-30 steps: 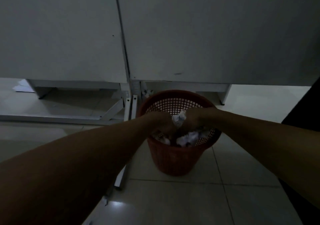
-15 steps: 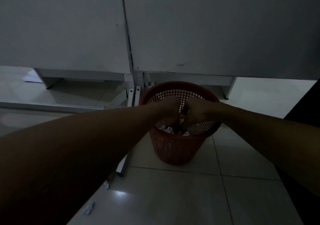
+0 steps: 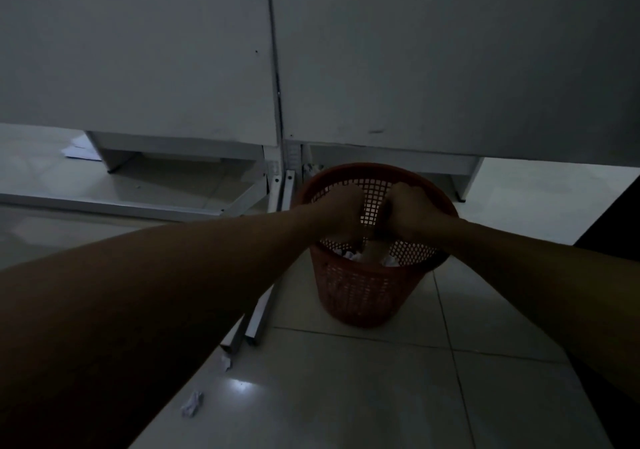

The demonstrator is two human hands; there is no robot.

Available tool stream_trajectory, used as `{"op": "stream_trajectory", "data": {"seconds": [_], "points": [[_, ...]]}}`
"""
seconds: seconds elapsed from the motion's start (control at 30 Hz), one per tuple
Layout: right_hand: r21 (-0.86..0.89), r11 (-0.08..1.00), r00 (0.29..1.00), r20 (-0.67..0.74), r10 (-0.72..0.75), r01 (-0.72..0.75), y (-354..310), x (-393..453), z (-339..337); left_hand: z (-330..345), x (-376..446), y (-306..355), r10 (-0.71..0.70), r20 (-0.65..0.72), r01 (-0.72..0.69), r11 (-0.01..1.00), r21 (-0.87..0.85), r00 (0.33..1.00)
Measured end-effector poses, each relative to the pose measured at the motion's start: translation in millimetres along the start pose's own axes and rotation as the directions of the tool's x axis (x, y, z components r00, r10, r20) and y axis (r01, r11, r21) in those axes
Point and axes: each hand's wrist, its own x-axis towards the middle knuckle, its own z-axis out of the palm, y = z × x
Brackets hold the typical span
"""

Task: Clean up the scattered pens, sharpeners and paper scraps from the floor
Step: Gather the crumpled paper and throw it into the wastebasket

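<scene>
A red mesh waste basket [image 3: 363, 292] stands on the tiled floor against the desk panels. Crumpled white paper scraps [image 3: 354, 254] lie inside it. My left hand [image 3: 341, 213] and my right hand [image 3: 412, 211] hover over the basket's opening, knuckles up and a small gap apart. Their fingers curl down into the basket and are hidden in the dark, so I cannot tell whether they hold anything. Two small paper scraps lie on the floor near my left arm, one [image 3: 191, 403] close to me and one [image 3: 227, 360] by the metal feet.
Grey desk panels [image 3: 138, 50] fill the upper view, with white metal legs and floor bars [image 3: 258, 324] below them, left of the basket. A white paper sheet [image 3: 81, 150] lies far left under the desk. A dark object [image 3: 616, 227] stands at the right edge.
A crumpled paper was visible between my hands a second ago; it no longer shows. My hands closed together, then parted slightly over the basket.
</scene>
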Motion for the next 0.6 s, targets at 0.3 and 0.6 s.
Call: {"op": "stream_trajectory", "data": {"seconds": [0.3,0.6], "points": [[0.102,0.992,0.974,-0.223,-0.043,0.068,-29,-7,-1,-12,-17,-6,0.125,-0.318,-0.175,0.976,-0.132,0.94],[0.222,0.893,0.897,-0.308,-0.317,0.391,-126,-28,28,-18,-90,-88,-0.123,-0.734,-0.131,0.952,-0.278,0.668]]}}
